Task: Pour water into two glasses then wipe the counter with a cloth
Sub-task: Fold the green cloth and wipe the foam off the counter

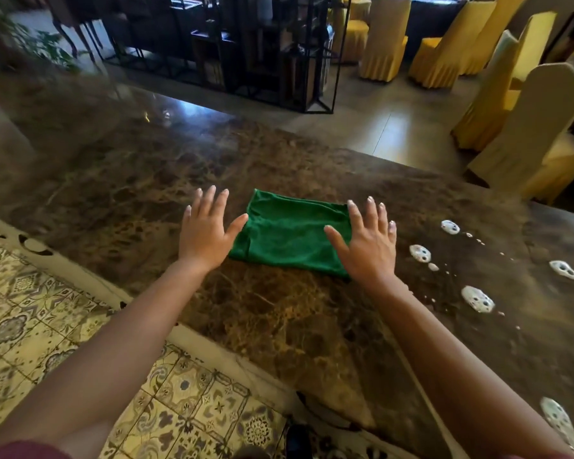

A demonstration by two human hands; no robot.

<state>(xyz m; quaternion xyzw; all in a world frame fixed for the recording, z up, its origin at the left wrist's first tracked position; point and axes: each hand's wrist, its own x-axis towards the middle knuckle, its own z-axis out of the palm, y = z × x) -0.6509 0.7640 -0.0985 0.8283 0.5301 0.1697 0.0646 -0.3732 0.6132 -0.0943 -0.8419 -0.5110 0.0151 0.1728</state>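
A folded green cloth (289, 233) lies flat on the brown marble counter (279, 326). My left hand (206, 230) hovers at the cloth's left edge, fingers spread and straight, the thumb reaching that edge. My right hand (368, 243) is spread over the cloth's right edge and covers its right corner. Neither hand grips anything. Several white foamy puddles (478, 299) dot the counter to the right of my right hand. No glasses or water vessel are in view.
The counter's pale near edge (80, 270) runs diagonally, with patterned floor tiles (30, 326) below it. Beyond the counter's far side stand a black metal shelf frame (246, 51) and yellow-covered chairs (511, 111). A plant (37, 44) is at the far left.
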